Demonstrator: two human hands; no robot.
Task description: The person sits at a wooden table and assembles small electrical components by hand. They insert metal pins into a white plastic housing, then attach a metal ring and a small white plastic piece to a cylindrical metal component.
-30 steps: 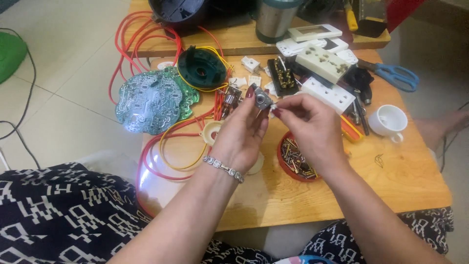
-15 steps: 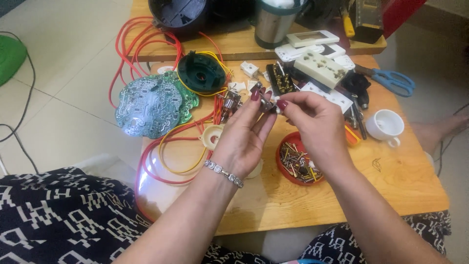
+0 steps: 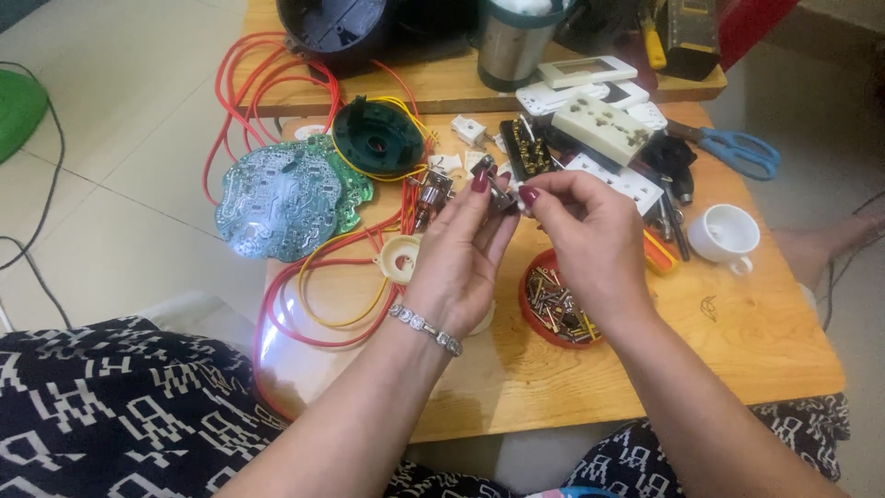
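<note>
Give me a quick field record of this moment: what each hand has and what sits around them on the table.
left hand: pinches a small metal part by its fingertips
right hand: fingertips on the same part
below right hand: red dish of screws
left of hands: round circuit board, red and yellow wires
behind hands: white sockets
right side: white cup, blue scissors
surface: wooden table

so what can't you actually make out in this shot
- Small metal part in the head view: pinched between left hand and right hand, fingers cover most of it, so its kind is unclear.
- Red dish: the right hand hides its far side.
- Black round housing: cut off by the top edge.
- Screws in the dish: too small to count.
</note>
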